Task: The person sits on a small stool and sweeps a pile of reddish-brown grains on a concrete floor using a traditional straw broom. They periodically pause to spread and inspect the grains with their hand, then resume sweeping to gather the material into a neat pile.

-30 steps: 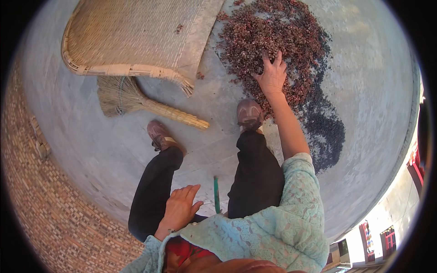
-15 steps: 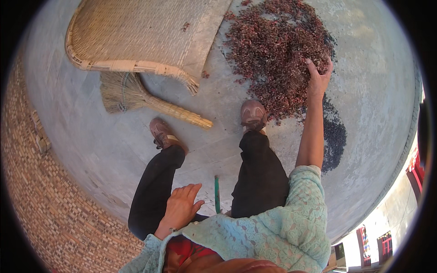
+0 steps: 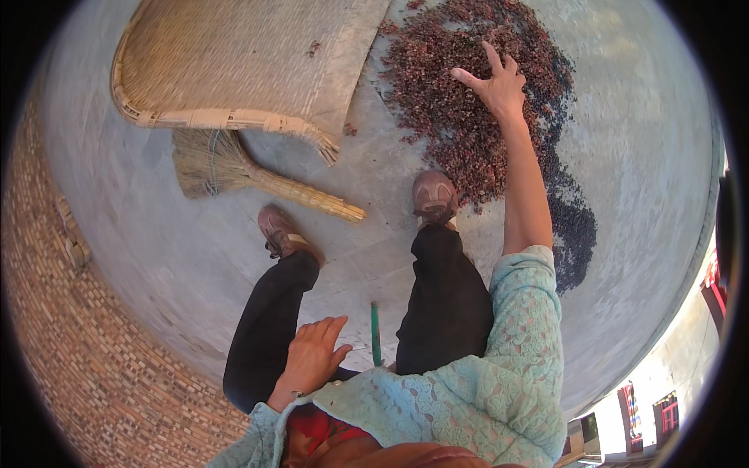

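Note:
My right hand (image 3: 498,82) reaches far out over a wide heap of small dark red dried bits (image 3: 460,101) spread on the grey concrete ground. Its fingers are spread apart and it holds nothing. My left hand (image 3: 310,357) rests flat on my left thigh, fingers apart, empty. My legs in black trousers stand apart, the right brown shoe (image 3: 434,195) at the heap's near edge, the left brown shoe (image 3: 279,231) on bare concrete.
A large woven winnowing tray (image 3: 234,62) lies at the upper left. A straw hand broom (image 3: 242,173) lies just below it. A thin green stick (image 3: 375,334) stands between my legs. Brick paving (image 3: 70,335) borders the concrete on the left.
My right hand has swept from the heap's near left side out to its far right and then back toward its top middle. The left hand stays on the thigh.

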Action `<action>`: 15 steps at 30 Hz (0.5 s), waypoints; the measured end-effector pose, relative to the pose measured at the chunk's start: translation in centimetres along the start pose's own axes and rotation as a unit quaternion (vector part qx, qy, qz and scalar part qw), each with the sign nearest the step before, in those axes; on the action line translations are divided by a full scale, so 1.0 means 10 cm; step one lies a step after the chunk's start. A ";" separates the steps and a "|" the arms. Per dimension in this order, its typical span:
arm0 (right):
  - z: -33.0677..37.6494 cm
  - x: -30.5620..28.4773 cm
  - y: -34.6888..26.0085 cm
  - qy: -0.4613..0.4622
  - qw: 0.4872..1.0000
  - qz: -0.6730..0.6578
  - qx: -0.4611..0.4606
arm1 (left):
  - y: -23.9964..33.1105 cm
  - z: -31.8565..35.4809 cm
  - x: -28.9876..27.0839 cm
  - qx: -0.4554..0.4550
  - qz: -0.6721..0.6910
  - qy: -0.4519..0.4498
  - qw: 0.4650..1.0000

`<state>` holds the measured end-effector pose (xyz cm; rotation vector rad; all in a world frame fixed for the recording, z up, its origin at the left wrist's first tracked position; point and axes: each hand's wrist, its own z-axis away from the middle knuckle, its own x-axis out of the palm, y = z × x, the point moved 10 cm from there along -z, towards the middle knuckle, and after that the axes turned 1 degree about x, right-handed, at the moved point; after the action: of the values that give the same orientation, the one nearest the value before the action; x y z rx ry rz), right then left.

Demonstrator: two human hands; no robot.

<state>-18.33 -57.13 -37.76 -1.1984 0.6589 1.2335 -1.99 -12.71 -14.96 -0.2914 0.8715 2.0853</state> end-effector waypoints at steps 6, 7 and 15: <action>0.51 0.21 -0.90 -0.043 0.976 0.191 -0.095 | 0.02 -0.01 0.00 -0.003 0.005 -0.004 1.000; 0.57 0.29 -0.93 -0.050 0.969 0.220 -0.105 | 0.01 -0.01 0.01 -0.004 0.006 -0.007 1.000; 0.49 0.26 -0.37 -0.058 0.989 0.131 -0.042 | -0.02 0.00 -0.02 -0.009 0.004 -0.005 1.000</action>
<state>-15.21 -51.31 -37.41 -1.1239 0.6985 1.5529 -1.75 -12.74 -14.91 -0.2884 0.8491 2.1019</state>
